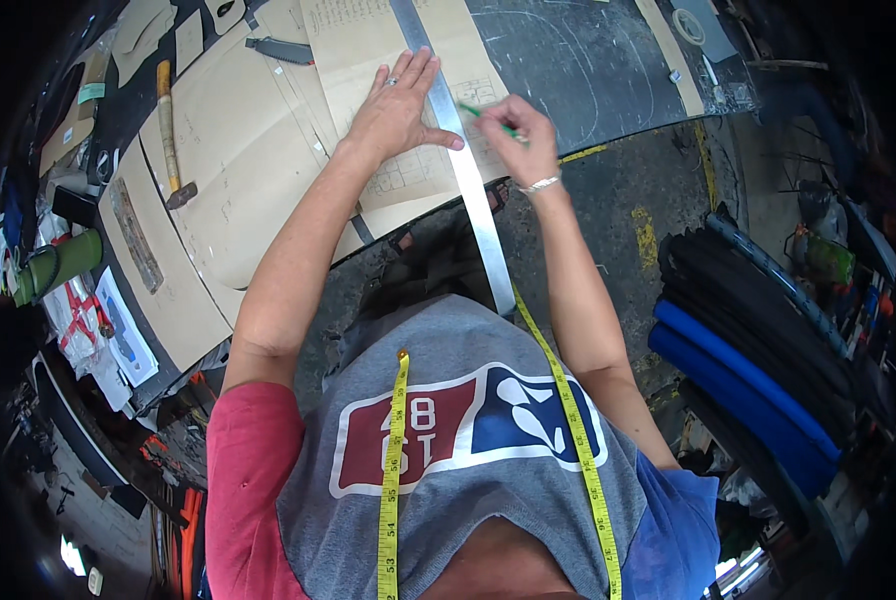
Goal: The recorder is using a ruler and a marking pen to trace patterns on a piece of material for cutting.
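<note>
The dark worktop (588,60) is crowded with tan paper patterns, a hammer (171,135) lying at your left. Your left hand (396,108) lies flat, fingers spread, on the pattern sheet (368,40) and the steel ruler (463,165); your right hand (516,135) is closed around a green pencil (492,120) just beside the ruler's edge. Ease that pressure and the ruler, overhanging toward you, may pivot and skew the line. The pencil tip and the sheet's markings are too small to make out.

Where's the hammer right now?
The hammer lies on the tan pattern paper at the table's left side, well left of the left hand, untouched.
</note>
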Demonstrator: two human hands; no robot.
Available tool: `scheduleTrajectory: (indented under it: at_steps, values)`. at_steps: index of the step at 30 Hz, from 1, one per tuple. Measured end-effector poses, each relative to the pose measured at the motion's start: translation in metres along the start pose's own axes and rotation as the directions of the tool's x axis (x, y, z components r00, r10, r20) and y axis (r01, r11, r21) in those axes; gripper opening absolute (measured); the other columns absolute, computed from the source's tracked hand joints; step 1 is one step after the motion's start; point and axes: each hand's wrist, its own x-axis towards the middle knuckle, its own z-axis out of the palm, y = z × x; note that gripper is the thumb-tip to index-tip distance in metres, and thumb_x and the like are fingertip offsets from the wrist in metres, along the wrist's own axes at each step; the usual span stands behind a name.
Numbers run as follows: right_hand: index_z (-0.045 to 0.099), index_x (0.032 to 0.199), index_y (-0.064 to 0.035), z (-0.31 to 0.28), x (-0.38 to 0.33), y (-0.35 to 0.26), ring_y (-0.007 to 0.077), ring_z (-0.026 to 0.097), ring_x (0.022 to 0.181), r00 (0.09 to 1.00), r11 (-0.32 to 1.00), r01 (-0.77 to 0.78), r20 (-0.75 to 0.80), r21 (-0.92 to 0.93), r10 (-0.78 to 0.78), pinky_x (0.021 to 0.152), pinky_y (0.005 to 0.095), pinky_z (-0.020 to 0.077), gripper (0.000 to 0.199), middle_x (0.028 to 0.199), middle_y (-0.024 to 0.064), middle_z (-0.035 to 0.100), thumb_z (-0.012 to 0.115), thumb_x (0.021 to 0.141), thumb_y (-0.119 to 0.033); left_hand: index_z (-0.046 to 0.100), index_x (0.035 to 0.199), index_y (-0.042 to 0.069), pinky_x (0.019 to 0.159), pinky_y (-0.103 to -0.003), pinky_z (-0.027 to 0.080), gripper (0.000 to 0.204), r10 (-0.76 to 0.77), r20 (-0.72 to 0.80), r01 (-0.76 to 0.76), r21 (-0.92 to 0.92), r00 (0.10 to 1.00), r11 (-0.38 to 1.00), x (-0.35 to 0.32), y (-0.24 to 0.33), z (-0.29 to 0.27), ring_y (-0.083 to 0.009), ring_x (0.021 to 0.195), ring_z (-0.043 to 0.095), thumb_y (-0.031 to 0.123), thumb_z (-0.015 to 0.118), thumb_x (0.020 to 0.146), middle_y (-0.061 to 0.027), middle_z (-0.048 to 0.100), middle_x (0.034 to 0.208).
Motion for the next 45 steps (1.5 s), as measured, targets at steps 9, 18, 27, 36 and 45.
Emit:
scheduleTrajectory:
  at_steps: [9,18,27,36,45]
  values:
    - [0.065,0.114,-0.0016,-0.022,-0.080,-0.109,0.0157,0.067,0.094,0.987,0.991,-0.030,0.162,0.130,0.008,0.088,0.0313,0.0553,0.021,0.105,0.0118,0.072,0.058,0.106,-0.020,0.029,0.161,0.001,0.129,-0.051,0.017,0.134,-0.011,0.009,0.011,-0.051,1.000,0.999,-0.009,0.001,-0.001,-0.0342,0.158,0.017,0.069,0.086,0.060,-0.0183,0.024,0.169]
    - [0.075,0.105,-0.0001,0.000,-0.123,-0.292,0.0327,0.070,0.094,0.654,0.390,-0.294,0.481,0.873,-0.584,0.086,0.0423,0.0557,0.017,0.108,0.0208,0.069,0.066,0.098,-0.013,0.038,0.156,0.000,0.127,-0.047,0.025,0.098,-0.067,-0.014,0.058,-0.337,0.998,0.940,-0.060,0.012,-0.030,-0.0385,0.153,0.031,0.042,0.084,0.080,-0.0220,0.035,0.163]
    - [0.071,0.105,0.0020,0.004,-0.093,-0.302,0.0287,0.067,0.085,0.591,0.251,-0.276,0.370,0.928,-0.717,0.072,0.0353,0.0559,0.034,0.105,0.0192,0.061,0.058,0.106,-0.029,0.043,0.153,0.000,0.119,-0.044,0.039,0.080,-0.366,-0.114,0.269,-0.488,0.924,0.830,-0.148,0.012,-0.046,-0.0379,0.146,0.043,0.023,0.081,0.086,-0.0227,0.042,0.158]
    - [0.071,0.094,0.0017,0.025,-0.137,-0.337,0.0301,0.067,0.082,0.884,0.114,-0.374,0.391,0.920,-0.257,0.066,0.0334,0.0563,0.049,0.105,0.0218,0.062,0.045,0.110,-0.037,0.041,0.157,0.009,0.096,-0.040,0.057,0.077,-0.548,0.021,0.404,-0.699,0.836,0.590,-0.167,0.030,-0.044,-0.0305,0.121,0.063,0.018,0.078,0.090,-0.0210,0.046,0.155]
    - [0.075,0.102,-0.0030,0.026,-0.089,-0.264,0.0323,0.070,0.095,0.492,0.419,-0.085,0.404,0.904,-0.771,0.084,0.0433,0.0551,0.014,0.107,0.0184,0.069,0.074,0.090,-0.010,0.036,0.161,0.014,0.081,-0.034,0.055,0.074,-0.516,0.111,0.420,-0.736,0.849,0.532,-0.163,0.031,-0.038,-0.0210,0.085,0.065,-0.004,0.063,0.095,-0.0216,0.062,0.132]
